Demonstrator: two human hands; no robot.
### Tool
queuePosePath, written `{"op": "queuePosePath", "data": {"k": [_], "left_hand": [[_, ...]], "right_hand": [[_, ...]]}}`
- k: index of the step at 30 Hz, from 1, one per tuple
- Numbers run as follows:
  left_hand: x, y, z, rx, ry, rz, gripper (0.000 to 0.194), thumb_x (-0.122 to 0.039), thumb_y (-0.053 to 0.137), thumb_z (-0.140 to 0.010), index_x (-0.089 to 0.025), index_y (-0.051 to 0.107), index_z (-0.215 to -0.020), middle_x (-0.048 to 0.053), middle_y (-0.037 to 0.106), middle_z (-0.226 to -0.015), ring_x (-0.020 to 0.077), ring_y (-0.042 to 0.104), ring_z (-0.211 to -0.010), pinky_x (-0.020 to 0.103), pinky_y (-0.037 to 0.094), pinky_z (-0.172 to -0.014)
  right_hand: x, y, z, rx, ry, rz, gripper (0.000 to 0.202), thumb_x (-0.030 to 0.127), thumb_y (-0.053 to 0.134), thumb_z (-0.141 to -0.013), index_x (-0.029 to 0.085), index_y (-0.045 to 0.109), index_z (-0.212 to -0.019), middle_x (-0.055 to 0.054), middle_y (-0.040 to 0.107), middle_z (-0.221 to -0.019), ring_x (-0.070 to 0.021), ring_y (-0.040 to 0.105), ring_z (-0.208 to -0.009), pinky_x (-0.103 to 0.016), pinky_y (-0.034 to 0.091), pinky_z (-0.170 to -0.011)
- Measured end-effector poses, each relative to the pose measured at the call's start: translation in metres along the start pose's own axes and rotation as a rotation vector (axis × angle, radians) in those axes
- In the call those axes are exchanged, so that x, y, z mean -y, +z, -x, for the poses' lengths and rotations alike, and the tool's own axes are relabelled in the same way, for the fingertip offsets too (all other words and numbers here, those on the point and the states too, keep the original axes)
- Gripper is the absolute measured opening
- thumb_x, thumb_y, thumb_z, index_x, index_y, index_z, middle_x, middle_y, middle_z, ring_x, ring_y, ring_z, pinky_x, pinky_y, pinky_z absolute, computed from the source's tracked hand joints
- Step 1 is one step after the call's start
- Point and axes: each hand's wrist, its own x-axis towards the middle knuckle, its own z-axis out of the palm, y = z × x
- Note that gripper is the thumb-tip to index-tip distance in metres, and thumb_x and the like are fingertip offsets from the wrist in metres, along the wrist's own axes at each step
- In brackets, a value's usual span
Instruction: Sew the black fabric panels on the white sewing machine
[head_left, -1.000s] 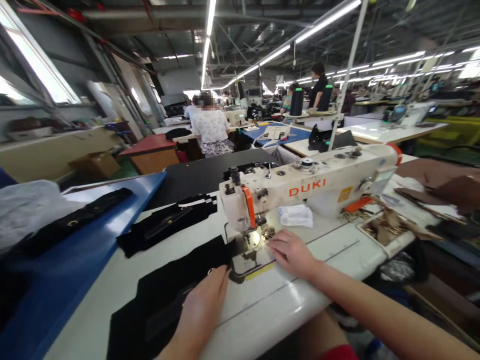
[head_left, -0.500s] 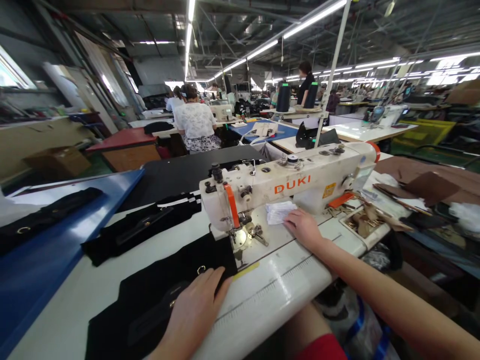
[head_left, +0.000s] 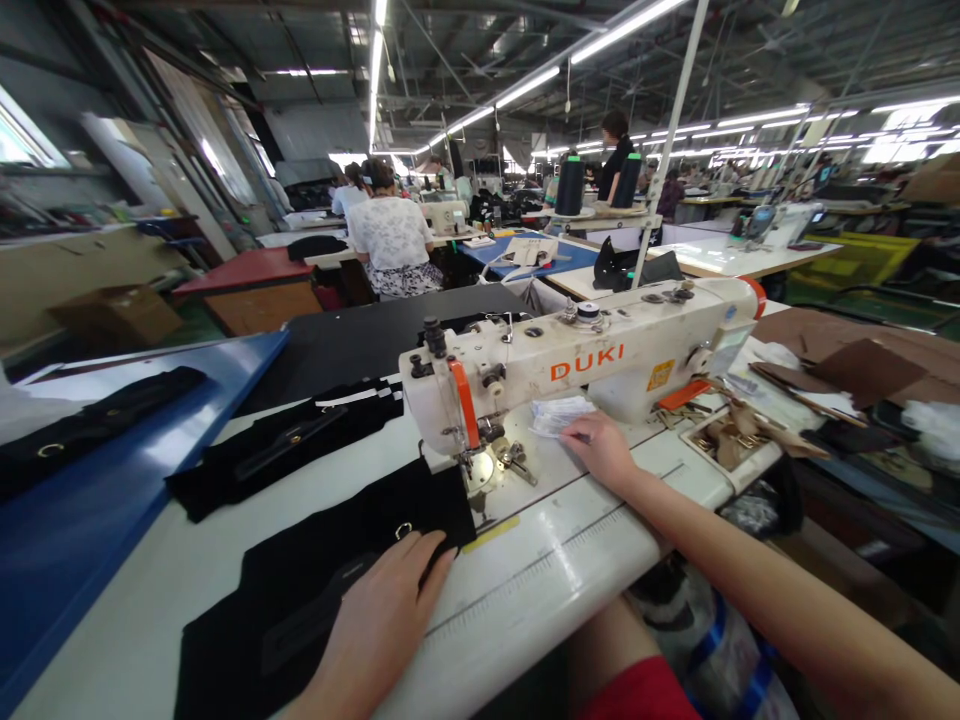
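My left hand [head_left: 382, 610] lies on a black fabric piece [head_left: 315, 560], its fingers stretched out beside a metal ring [head_left: 403, 531]. The fabric's right edge reaches the needle plate [head_left: 478, 470] of a white sewing machine [head_left: 517, 365] lettered DUKI. Under the machine's arm sits a small stack of white labels [head_left: 559, 412]. At the stack's lower right edge, my right hand [head_left: 604, 450] has thumb and fingers pinched together on it. How many labels the fingertips hold is hidden.
More black pieces [head_left: 292, 440] lie left of the machine, near a sloping blue board [head_left: 112, 450]. A tray [head_left: 731, 440] of small metal parts sits at the right, with brown material [head_left: 862, 360] beyond. A person [head_left: 390, 235] sits ahead with their back to me.
My right hand's fingers have shifted slightly left and drawn together at the edge of the label stack. My left hand stays on the black fabric, almost unmoved.
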Motion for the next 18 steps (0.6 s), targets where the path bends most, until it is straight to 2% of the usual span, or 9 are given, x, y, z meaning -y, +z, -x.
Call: {"op": "queuePosePath", "data": {"k": [6, 10, 14, 16, 18], "left_hand": [[0.004, 0.003, 0.003, -0.105, 0.070, 0.025, 0.042, -0.047, 0.041, -0.093, -0.021, 0.071, -0.107, 0.007, 0.073, -0.108, 0.0256, 0.068, -0.103, 0.037, 0.056, -0.088], [0.001, -0.002, 0.004, -0.309, 0.193, -0.005, 0.039, -0.044, 0.041, -0.096, -0.020, 0.070, -0.106, 0.007, 0.072, -0.101, 0.0232, 0.069, -0.095, 0.034, 0.057, -0.083], [-0.018, -0.010, 0.000, -0.505, 0.382, -0.045, 0.031, -0.028, 0.044, -0.096, -0.015, 0.063, -0.117, 0.011, 0.068, -0.109, 0.0220, 0.065, -0.098, 0.036, 0.054, -0.090], [-0.030, -0.009, -0.006, -0.531, 0.472, -0.077, 0.033, -0.020, 0.045, -0.095, -0.013, 0.056, -0.125, 0.013, 0.064, -0.120, 0.0242, 0.060, -0.109, 0.039, 0.050, -0.096], [-0.035, -0.004, -0.014, -0.507, 0.518, -0.104, 0.038, -0.015, 0.042, -0.094, -0.011, 0.051, -0.131, 0.015, 0.062, -0.124, 0.0259, 0.058, -0.113, 0.043, 0.049, -0.097]], "right_hand": [[0.000, 0.002, 0.000, -0.023, 0.005, -0.023, 0.016, 0.019, 0.061, -0.087, 0.019, 0.073, -0.076, -0.005, 0.071, -0.080, -0.0201, 0.063, -0.080, -0.033, 0.049, -0.077], [0.009, -0.003, 0.000, -0.092, -0.058, 0.003, 0.017, 0.020, 0.058, -0.089, 0.020, 0.073, -0.080, -0.006, 0.071, -0.083, -0.0207, 0.062, -0.082, -0.034, 0.048, -0.077], [0.049, -0.002, 0.005, -0.073, -0.289, 0.083, 0.015, 0.018, 0.058, -0.091, 0.019, 0.072, -0.083, -0.006, 0.069, -0.081, -0.0190, 0.058, -0.078, -0.032, 0.043, -0.074], [0.079, 0.007, 0.011, -0.018, -0.393, 0.124, 0.015, 0.018, 0.059, -0.091, 0.019, 0.071, -0.082, -0.004, 0.066, -0.074, -0.0185, 0.055, -0.074, -0.032, 0.041, -0.071], [0.108, 0.021, 0.016, 0.009, -0.461, 0.136, 0.015, 0.018, 0.061, -0.089, 0.018, 0.069, -0.076, -0.004, 0.063, -0.070, -0.0187, 0.053, -0.074, -0.032, 0.039, -0.071]]}}
